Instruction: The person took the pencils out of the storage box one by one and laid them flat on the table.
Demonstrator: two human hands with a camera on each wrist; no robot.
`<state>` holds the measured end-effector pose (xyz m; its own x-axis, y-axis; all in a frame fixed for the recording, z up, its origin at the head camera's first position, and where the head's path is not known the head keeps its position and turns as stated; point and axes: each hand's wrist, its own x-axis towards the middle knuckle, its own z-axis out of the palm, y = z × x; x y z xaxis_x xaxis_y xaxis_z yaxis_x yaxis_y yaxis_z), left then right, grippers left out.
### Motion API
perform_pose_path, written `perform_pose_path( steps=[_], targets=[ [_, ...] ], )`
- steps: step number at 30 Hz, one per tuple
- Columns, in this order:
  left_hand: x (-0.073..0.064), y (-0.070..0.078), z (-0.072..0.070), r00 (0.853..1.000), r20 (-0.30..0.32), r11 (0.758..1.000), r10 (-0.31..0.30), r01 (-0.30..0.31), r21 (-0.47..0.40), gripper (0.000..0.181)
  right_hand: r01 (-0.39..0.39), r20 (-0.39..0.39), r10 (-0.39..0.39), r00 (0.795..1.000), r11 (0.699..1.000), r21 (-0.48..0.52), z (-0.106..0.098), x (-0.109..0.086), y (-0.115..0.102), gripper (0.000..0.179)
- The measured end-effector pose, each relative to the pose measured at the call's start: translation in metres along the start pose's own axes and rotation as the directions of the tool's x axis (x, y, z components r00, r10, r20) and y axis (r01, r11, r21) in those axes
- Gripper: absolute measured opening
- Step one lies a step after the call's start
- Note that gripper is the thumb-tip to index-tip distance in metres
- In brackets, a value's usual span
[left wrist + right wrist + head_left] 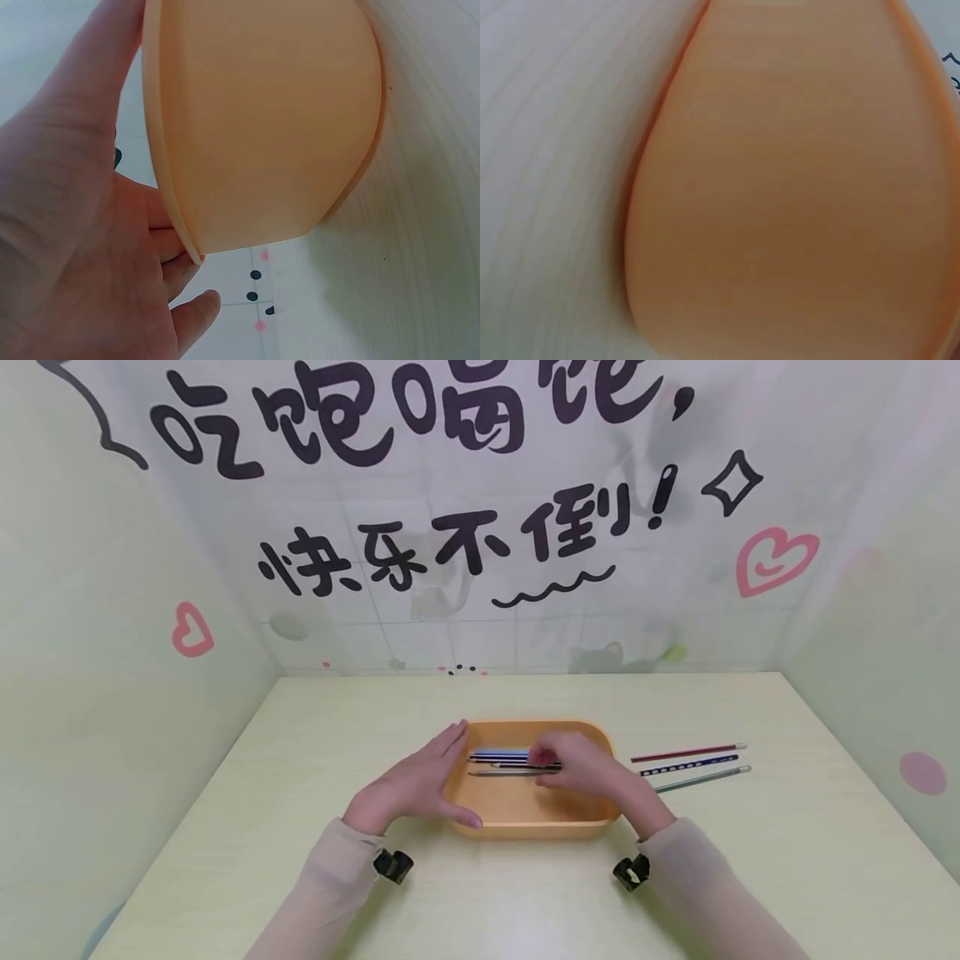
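Note:
An orange plastic tray [540, 829] sits on the table, several pencils lying side by side inside it. Along its left rim rests my left hand [412, 783], thumb spread toward the near corner and fingers stretched to the far one. The left wrist view shows that hand [82, 240] against the rim, beside the tray's outer wall [262, 127]. My right hand [579, 766] reaches inside and pinches a dark pencil [517, 766], between blue pencils [498, 752] and a grey pencil [502, 774]. Only the tray's outer wall [795, 187] shows closely in the right wrist view; the fingers are hidden there.
Right of the tray, a red pencil [686, 753], a dark blue spotted pencil [693, 765] and a teal pencil [705, 778] lie on the pale table [360, 718]. Printed white walls [450, 635] enclose the table at the back and sides.

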<state>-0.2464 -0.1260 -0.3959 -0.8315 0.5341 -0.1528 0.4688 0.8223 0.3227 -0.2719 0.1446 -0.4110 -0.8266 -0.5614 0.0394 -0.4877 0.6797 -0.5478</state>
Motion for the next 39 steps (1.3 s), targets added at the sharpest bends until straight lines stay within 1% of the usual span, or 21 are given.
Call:
perform_pose_path(
  steps=[5, 7, 16, 21, 24, 30, 39],
  targets=[
    [0.001, -0.001, 0.000, 1.000, 0.001, 1.000, 0.007, -0.007, 0.000, 0.133, -0.088, 0.017, 0.088, 0.996, 0.996, 0.007, 0.006, 0.006, -0.005, 0.020],
    [0.001, -0.001, 0.000, 1.000, 0.002, 1.000, 0.009, -0.009, 0.002, 0.133, -0.111, 0.028, 0.111, 0.993, 0.994, 0.010, 0.009, 0.008, -0.005, 0.019],
    [-0.001, -0.002, -0.001, 1.000, 0.001, 1.000, 0.010, -0.010, -0.005, 0.132, -0.147, 0.029, 0.147, 0.989, 0.989, -0.021, 0.016, 0.013, -0.005, 0.016],
    [-0.001, -0.002, 0.000, 1.000, 0.003, 1.000, 0.004, -0.004, -0.007, 0.133, -0.157, 0.039, 0.158, 0.987, 0.987, -0.024, 0.019, 0.016, -0.006, 0.012],
    [-0.001, -0.002, 0.000, 1.000, 0.003, 1.000, 0.000, 0.000, -0.007, 0.133, -0.155, 0.050, 0.156, 0.986, 0.987, -0.030, 0.021, 0.017, -0.007, 0.013],
    [0.001, 0.000, 0.000, 1.000, 0.003, 1.000, -0.004, 0.004, -0.011, 0.132, -0.157, 0.102, 0.164, 0.981, 0.985, -0.072, 0.023, 0.019, -0.009, 0.017],
    [0.000, 0.000, -0.001, 1.000, 0.007, 1.000, -0.003, 0.003, -0.011, 0.132, -0.125, 0.154, 0.136, 0.979, 0.989, -0.076, 0.022, 0.019, -0.008, 0.014]
  ],
)
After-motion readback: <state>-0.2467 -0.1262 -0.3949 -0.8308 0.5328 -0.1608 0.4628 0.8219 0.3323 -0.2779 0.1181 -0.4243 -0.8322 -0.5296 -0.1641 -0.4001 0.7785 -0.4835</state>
